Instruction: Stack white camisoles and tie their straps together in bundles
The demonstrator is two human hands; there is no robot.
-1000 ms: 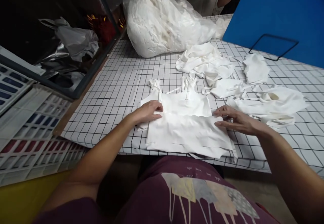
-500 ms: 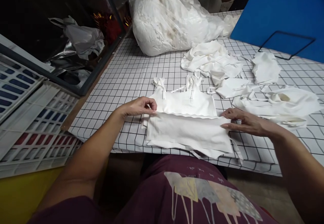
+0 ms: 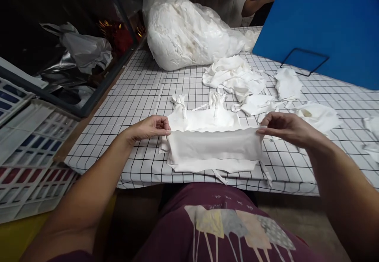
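Currently, we hold a white top (image 3: 214, 149) stretched flat between both hands at the near edge of the checked table (image 3: 142, 92). Our left hand (image 3: 148, 127) pinches the folded upper left corner of the garment, fingers closed on the cloth. Our right hand (image 3: 281, 127) pinches the upper right corner in the same manner, thumb and fingertips shut on the fabric. The garment thus lies directly between the two hands, its folded edge level with the fingers and its lower part resting on the table surface just in front of our body. Its straps (image 3: 180, 102) lie farther out on the table, beyond the fold. Loose white garments (image 3: 237, 76) lie near, beyond the right hand. A clear bag of white cloth (image 3: 183, 32) sits at the far side, well apart. A blue board (image 3: 325, 21) stands at the far right.
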